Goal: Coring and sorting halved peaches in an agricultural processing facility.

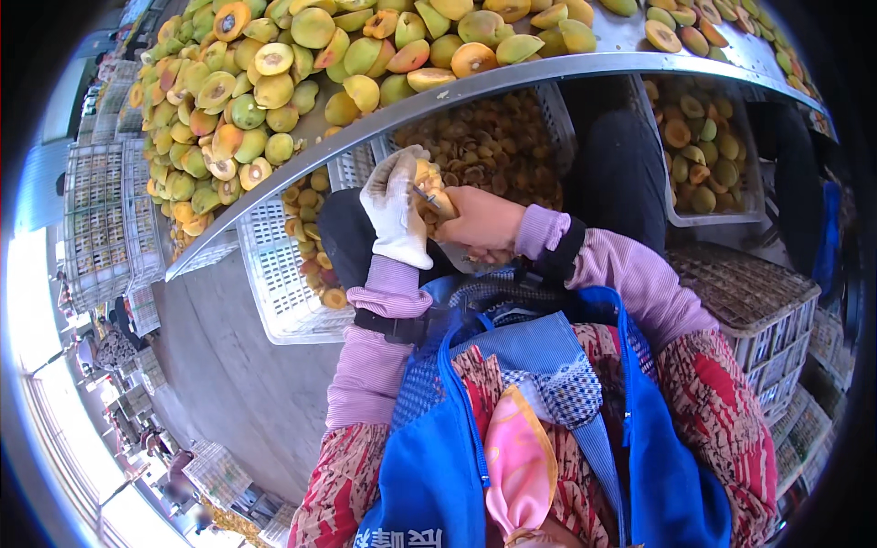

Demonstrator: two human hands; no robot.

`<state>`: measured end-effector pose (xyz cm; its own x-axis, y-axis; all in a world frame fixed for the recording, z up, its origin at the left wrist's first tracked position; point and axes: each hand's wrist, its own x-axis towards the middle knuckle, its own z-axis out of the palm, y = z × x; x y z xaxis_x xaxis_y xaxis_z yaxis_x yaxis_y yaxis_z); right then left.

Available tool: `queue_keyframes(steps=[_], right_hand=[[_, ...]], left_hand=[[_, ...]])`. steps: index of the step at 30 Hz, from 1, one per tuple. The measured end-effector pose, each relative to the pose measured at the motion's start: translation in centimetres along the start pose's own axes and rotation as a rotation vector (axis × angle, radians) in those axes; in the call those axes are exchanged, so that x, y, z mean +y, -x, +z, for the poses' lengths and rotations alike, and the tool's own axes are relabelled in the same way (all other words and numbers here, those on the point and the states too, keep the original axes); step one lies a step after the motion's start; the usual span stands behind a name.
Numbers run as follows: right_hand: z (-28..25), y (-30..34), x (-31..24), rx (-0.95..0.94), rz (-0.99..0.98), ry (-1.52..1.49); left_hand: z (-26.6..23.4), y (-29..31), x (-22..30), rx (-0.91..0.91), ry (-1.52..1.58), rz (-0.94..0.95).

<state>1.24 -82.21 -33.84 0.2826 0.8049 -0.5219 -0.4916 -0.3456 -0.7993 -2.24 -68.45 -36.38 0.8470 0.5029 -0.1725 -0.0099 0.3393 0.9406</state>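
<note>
Head view: both hands together, mid-frame, over the lap. Left hand (395,205), white glove: fingers bent around a yellow peach half (432,173), pinching it against the palm side. Right hand (484,222), bare: fingers curled in tight on a slim metal tool (424,194); handle hidden under them, exact grip can't be read. Tool's exposed part lies against the peach half, between the two sets of fingers.

Just beyond the fingertips and lower down: grey plastic crate (560,119) of cut fruit pieces, partly under the table. Farther beyond and higher: steel table (512,75), edge curved by the lens, carrying a heap of peach halves (265,100), green-yellow skins, some cut faces up.

Left of the gloved fingers: white slotted crate (274,274) on the floor, more peach halves along its near-hand side. Right of the bare fingers, past the knee: second pale crate (717,219), also loaded with halves. Behind the right fingers, outboard of the elbow: stacked crates (763,301). Lilac sleeves (395,288), dark band at each wrist.
</note>
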Motion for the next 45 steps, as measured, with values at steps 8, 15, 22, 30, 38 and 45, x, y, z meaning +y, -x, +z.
queue_keyframes(steps=[8, 15, 22, 30, 38, 45], right_hand=[[-0.4, 0.9, -0.4, -0.326, 0.113, -0.686], [-0.1, 1.4, 0.0, -0.318, 0.112, -0.678], [0.8, 0.4, 1.7, 0.394, -0.324, 0.658], [0.0, -1.0, 2.9, 0.6, -0.234, 1.057], [-3.8, -2.6, 3.1, 0.798, -0.117, 1.112], [-5.7, -3.3, 3.0, 0.91, -0.191, 0.679]], left_hand=[[1.0, 0.8, 1.4, -0.098, -0.011, 0.032], [1.0, 1.4, 2.1, -0.135, 0.022, 0.006], [0.3, 1.5, 0.1, -0.081, 0.115, -0.03], [0.1, 0.6, -3.2, 0.182, 0.18, -0.245], [0.3, -1.7, -4.0, 0.183, 0.422, -0.418], [-1.7, -0.7, 5.8, 0.057, 0.565, -0.171]])
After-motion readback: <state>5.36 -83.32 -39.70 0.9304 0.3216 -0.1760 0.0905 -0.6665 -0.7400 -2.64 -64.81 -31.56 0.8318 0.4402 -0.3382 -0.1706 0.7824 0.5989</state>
